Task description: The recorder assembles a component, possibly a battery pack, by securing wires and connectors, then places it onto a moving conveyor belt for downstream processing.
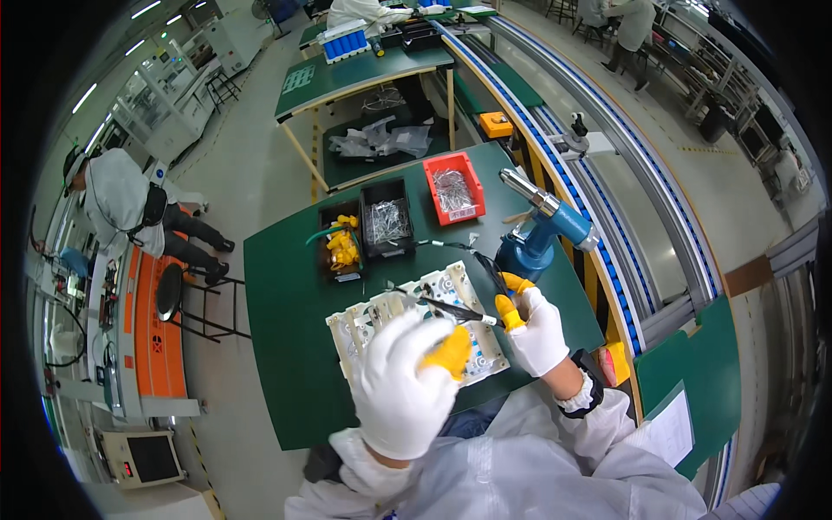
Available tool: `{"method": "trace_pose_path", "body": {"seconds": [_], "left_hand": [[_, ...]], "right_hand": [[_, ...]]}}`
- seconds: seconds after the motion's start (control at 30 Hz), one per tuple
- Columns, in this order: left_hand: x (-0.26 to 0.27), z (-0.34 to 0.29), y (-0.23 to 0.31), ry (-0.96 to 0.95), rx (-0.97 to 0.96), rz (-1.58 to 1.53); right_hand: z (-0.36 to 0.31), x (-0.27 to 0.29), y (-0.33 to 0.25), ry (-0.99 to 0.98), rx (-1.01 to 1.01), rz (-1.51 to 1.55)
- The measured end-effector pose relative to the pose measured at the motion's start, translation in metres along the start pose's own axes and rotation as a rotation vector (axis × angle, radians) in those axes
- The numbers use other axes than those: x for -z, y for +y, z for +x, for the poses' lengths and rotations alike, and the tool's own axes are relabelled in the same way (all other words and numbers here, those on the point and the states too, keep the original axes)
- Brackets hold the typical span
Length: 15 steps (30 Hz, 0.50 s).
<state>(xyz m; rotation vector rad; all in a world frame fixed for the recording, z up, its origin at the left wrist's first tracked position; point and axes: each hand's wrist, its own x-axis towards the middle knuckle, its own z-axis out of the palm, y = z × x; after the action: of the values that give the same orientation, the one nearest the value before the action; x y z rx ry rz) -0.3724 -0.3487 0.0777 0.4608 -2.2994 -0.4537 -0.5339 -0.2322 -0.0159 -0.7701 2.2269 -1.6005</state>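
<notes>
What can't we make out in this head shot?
All in the head view:
Whether the left hand grips anything: its own back and fingers hide it.
White frame, near-left part: covered by the left hand.
Blue tool, foot: partly behind the right hand.
Metal pieces in the red bin, exact shape: too small.
Far worker, head: cut off by the top edge.

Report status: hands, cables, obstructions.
Right hand gripping black cables. Left hand over white panel, grip unclear. Cables and left hand partly block view of panel. Blue tool close beyond right hand.
</notes>
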Motion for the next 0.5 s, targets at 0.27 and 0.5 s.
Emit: {"method": "trace_pose_path", "body": {"seconds": [0.27,0.5], "left_hand": [[-0.013,0.017,-0.076,-0.526,0.870,-0.996],[-0.011,-0.028,-0.055,-0.426,0.834,-0.703]], "right_hand": [[-0.002,0.009,-0.002,0.000,-0.109,0.456],[0.002,-0.007,0.018,-0.111,-0.397,0.350]]}}
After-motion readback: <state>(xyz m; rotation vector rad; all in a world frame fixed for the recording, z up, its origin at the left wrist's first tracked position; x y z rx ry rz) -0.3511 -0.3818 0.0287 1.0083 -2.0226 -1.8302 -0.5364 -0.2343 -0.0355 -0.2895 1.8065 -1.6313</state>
